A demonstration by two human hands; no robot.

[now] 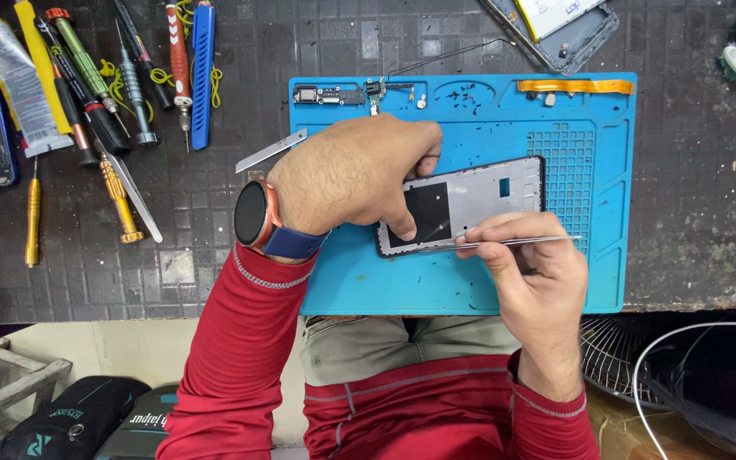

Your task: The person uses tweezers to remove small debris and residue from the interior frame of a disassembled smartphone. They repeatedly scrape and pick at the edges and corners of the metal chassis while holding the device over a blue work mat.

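— What does the person wear?
— Red long sleeves [240, 341] with grey-stitched cuffs, and khaki trousers [385, 345].
— Anything above the left cuff?
— A round black-faced watch [255, 214], copper-rimmed, blue strap.

Repair workshop, blue work mat [470, 290], scattered screwdrivers [87, 77], worn bench [198, 255]

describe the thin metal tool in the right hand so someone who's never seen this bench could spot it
Start at the blue work mat in the middle of the dark bench. On it lies a phone frame, pinned by the left hand. Along the frame's near edge the right hand pinches a slim silver tool, lying almost level; unlike the coloured-handled screwdrivers at the far left, it is bare metal.
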